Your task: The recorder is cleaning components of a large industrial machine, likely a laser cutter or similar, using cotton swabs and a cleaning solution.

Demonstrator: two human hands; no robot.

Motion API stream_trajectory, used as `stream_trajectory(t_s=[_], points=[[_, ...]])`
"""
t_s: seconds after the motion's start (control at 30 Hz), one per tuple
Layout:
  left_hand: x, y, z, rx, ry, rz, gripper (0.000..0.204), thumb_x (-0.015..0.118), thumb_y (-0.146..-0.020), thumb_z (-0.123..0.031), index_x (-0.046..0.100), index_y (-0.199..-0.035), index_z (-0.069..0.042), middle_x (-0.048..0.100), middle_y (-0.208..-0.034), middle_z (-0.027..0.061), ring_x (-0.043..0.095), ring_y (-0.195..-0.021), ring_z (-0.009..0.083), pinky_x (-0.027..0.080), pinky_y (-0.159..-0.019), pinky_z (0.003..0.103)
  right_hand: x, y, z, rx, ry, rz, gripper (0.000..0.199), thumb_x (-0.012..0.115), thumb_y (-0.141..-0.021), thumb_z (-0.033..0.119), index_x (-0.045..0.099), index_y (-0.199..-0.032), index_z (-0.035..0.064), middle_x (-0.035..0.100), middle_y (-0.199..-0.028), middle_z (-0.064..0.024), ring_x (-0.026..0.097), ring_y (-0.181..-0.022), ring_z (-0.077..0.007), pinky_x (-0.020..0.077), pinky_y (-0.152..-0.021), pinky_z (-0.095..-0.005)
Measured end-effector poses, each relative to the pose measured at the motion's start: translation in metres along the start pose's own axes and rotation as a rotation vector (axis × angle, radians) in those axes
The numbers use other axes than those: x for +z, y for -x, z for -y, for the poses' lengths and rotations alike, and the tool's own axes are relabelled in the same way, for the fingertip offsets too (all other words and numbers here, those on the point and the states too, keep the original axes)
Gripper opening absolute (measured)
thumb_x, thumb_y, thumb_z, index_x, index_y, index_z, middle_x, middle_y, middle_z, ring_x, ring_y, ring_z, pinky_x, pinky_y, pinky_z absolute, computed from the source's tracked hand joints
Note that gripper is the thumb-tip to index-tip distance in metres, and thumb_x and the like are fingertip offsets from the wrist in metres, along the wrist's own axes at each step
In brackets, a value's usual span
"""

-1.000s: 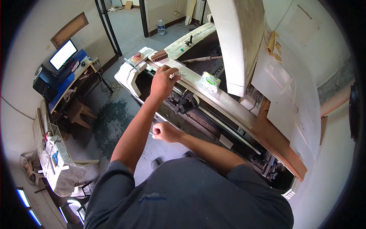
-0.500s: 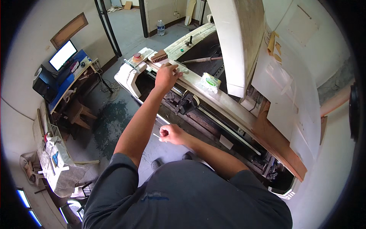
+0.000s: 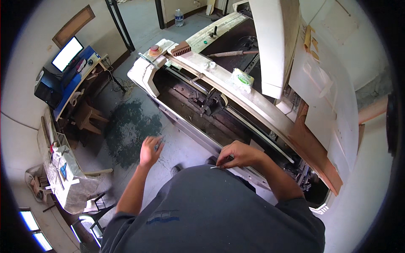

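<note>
My right hand is closed in a pinch on a thin white stick, close to the front of my dark shirt. Over the floor, to the left of the machine, my left hand has loosely bent fingers and a thumb held apart, with nothing visible in it. In front of me stands a large white machine, its cover raised. On its long ledge lie a soft white and green pack, two small white round pieces and a brown brush.
A red push button sits on the machine's left corner. Rails and a carriage lie in its open bay. At left are a desk with a lit monitor, a brown stool and a covered table. A water bottle stands farther back.
My left hand has come back from the small white pieces on the ledge to over the floor. My right hand, with the white stick, has moved right and closer to my shirt.
</note>
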State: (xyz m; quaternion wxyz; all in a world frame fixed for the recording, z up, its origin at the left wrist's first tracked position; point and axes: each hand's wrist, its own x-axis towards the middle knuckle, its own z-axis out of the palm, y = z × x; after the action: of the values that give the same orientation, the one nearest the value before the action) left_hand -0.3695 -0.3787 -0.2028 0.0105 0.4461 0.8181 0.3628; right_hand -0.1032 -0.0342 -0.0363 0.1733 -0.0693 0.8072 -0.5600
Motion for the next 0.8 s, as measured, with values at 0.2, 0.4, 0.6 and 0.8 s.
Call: stream_trajectory(t_s=[0.2,0.4,0.6,0.8], points=[[0.061,0.248,0.095,-0.908,-0.045,0.063,0.041,0.082,-0.094,-0.038,0.081,-0.12,-0.006,0.078,-0.093,0.0157,0.075,-0.089,0.0351,0.06,-0.085,0.05,0.009,-0.016,0.014,-0.059,0.108,0.061,0.023,0.082,-0.09,0.008,0.084,-0.112,0.004,0.082,-0.105,-0.0127,0.077,-0.098,-0.0276,0.0608,-0.091,-0.0389],[0.117,0.446,0.129,-1.129,0.009,0.346,0.044,0.079,-0.094,-0.043,0.084,-0.125,-0.012,0.085,-0.109,0.0152,0.083,-0.101,0.0308,0.064,-0.092,0.044,0.012,-0.04,0.001,-0.182,0.223,0.11,0.024,0.082,-0.088,0.007,0.084,-0.112,0.0034,0.081,-0.103,-0.0133,0.075,-0.1,-0.0311,0.06,-0.09,-0.0401],[0.103,0.413,0.102,-1.122,0.035,0.264,0.043,0.077,-0.097,-0.042,0.084,-0.124,-0.009,0.085,-0.105,0.0143,0.082,-0.097,0.0285,0.062,-0.09,0.042,0.012,-0.045,0.014,-0.225,0.105,0.105,0.024,0.087,-0.084,0.004,0.085,-0.108,0.0034,0.081,-0.1,-0.0125,0.075,-0.097,-0.0294,0.0592,-0.087,-0.0392],[0.079,0.336,0.09,-1.211,0.125,0.106,0.045,0.079,-0.098,-0.043,0.083,-0.126,-0.007,0.084,-0.106,0.0147,0.08,-0.099,0.0268,0.061,-0.092,0.041,0.02,-0.058,0.012,-0.233,0.204,0.187,0.023,0.084,-0.087,0.009,0.085,-0.108,0.002,0.081,-0.102,-0.0136,0.074,-0.099,-0.0314,0.059,-0.089,-0.0399]])
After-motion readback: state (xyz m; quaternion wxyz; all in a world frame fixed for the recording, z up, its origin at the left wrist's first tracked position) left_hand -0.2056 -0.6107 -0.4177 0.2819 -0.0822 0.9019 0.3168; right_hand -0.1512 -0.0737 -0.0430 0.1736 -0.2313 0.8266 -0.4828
